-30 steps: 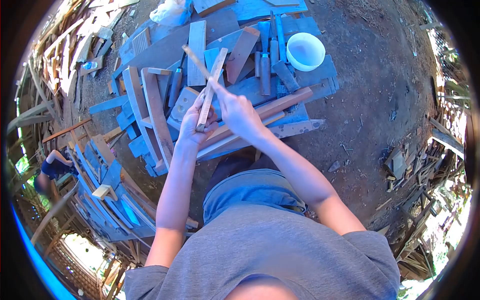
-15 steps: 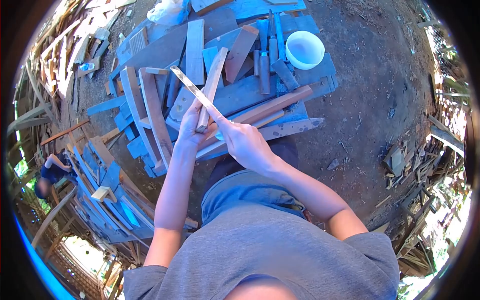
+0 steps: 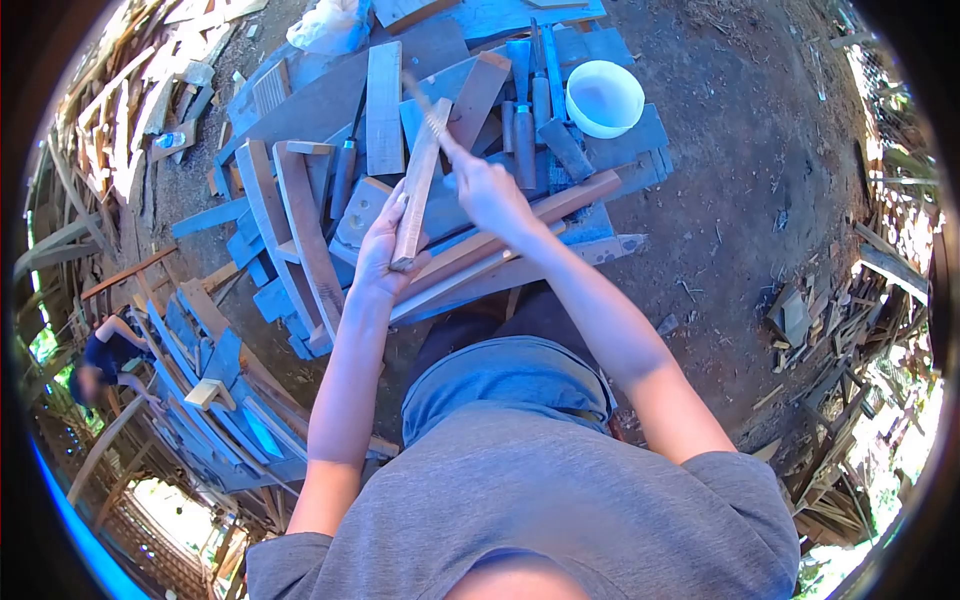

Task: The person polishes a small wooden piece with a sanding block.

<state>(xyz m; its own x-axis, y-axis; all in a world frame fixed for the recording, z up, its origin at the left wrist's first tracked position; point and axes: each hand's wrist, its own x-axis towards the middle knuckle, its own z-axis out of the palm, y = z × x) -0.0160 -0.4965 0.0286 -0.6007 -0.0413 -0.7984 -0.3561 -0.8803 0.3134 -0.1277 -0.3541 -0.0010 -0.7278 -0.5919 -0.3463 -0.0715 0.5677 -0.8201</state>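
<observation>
My left hand (image 3: 382, 250) is closed around the lower part of a short, straight wooden stick (image 3: 424, 180), which slants upward away from me. My right hand (image 3: 488, 195) grips a long, narrow, flat file-like tool (image 3: 428, 108), with the index finger stretched along it. The tool is smeared by motion and crosses the stick near its far end; whether they touch is hard to tell. Below both hands lie a long reddish wooden bar (image 3: 580, 197) and curved wooden pieces (image 3: 305, 225).
Several chisels (image 3: 525, 145) with handles lie beside a white bucket (image 3: 605, 100) on the board-covered work surface. A white plastic bag (image 3: 330, 25) sits at the back. Another person (image 3: 108, 350) is at a second wood pile on the left. Scrap wood (image 3: 795, 320) lies at right.
My right hand has moved up and away from me, carrying the tool toward the stick's far end. My left hand and the stick have barely moved. The other person's arm has shifted.
</observation>
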